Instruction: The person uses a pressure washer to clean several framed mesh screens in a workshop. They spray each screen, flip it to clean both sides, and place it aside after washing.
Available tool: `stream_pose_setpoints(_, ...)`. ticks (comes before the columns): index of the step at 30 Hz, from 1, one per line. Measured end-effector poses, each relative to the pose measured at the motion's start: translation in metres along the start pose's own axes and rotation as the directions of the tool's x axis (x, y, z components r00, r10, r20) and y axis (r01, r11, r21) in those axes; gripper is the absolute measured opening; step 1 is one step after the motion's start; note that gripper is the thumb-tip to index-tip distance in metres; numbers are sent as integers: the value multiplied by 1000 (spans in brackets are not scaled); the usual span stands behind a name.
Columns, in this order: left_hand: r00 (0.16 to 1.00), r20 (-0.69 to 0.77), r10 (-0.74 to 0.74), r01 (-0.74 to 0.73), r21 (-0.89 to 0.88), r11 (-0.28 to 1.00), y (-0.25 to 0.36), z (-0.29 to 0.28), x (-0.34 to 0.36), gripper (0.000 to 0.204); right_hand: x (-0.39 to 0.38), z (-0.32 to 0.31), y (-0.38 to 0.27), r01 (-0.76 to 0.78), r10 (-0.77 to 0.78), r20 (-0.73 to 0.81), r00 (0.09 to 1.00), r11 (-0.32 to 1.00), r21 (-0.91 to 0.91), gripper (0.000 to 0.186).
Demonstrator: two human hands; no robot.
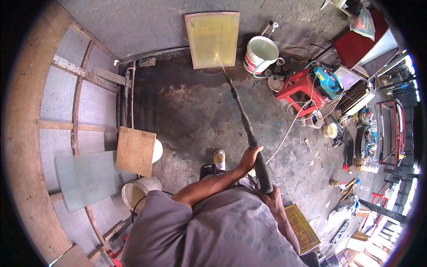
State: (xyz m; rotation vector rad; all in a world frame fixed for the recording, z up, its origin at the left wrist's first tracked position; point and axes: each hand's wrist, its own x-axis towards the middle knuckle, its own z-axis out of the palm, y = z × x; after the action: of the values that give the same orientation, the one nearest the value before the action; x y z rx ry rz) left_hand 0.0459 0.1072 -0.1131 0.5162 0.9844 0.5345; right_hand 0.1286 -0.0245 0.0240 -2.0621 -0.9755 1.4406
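My left hand (250,159) is wrapped round the front grip of a long dark pressure washer wand (243,118). Closed at the wand's rear end is my right hand (270,197), partly hidden by the shaft and my shirt. The wand points away from me, and a thin water jet leaves its tip. That jet meets the lower part of a framed yellow mesh screen (213,38), which leans upright against the grey wall. A pale hose (288,137) runs from near my right hand toward the blue pressure washer (328,82) on a red plastic stool (299,89).
A white bucket of water (261,53) stands right of the screen, under a tap (274,26). To the left are a wooden board (135,151), a glass sheet (91,178) and another bucket (133,196). A second yellow screen (303,229) lies beside my right arm. Tubs and clutter fill the right.
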Motion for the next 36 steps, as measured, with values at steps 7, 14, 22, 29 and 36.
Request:
stream_pose_setpoints(7,1000,-7,-7,7,-13,1000,-5,-2,3,34,3,-2,1,-28,28,-13,1000,998,-51,37)
stream_pose_setpoints(14,1000,-11,4,-4,-2,1000,-4,0,4,33,4,0,7,-6,6,2,1000,1000,-10,38)
stream_pose_setpoints(22,998,-24,-51,51,-23,998,0,0,3,36,3,-3,2,-34,34,-8,999,998,-43,35)
stream_pose_setpoints(29,1000,-9,-10,9,-5,1000,-10,0,12,36,1,-3,-3,-87,87,-6,996,996,-23,34)
stream_pose_setpoints(36,1000,-2,-11,11,-14,1000,-3,1,6,36,1,-3,-4,-68,68,2,998,998,-14,34)
